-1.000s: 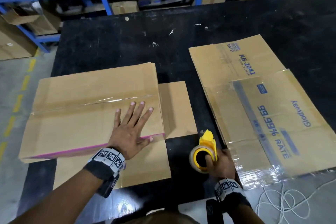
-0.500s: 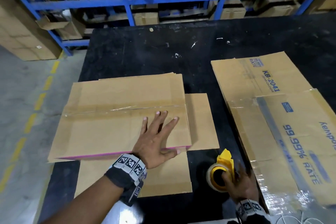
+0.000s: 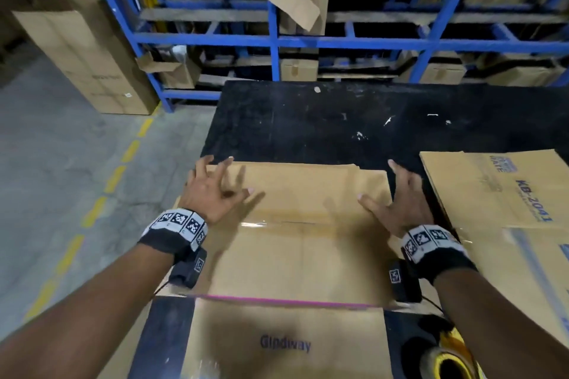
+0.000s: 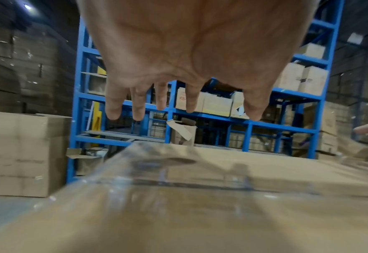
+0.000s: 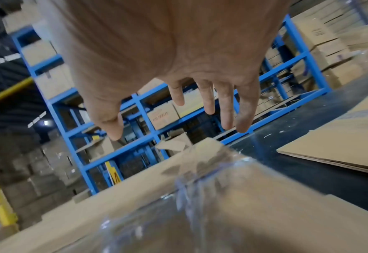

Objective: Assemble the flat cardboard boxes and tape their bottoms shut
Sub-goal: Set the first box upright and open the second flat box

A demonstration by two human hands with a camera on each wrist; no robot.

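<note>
A black worktable (image 3: pixel 308 120) fills the middle of the head view, its top scuffed with pale flecks. Behind it, across the upper frame, stands blue steel racking (image 3: pixel 274 40) holding brown cartons. At left lies grey concrete floor (image 3: pixel 61 163) with a dashed yellow line (image 3: pixel 120 169); stacked cartons (image 3: pixel 83 49) stand at upper left.

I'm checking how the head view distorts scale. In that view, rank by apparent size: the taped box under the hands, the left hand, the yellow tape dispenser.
1. Taped box, largest by far.
2. Left hand.
3. Tape dispenser, unsure: the frame edge cuts it off.
</note>
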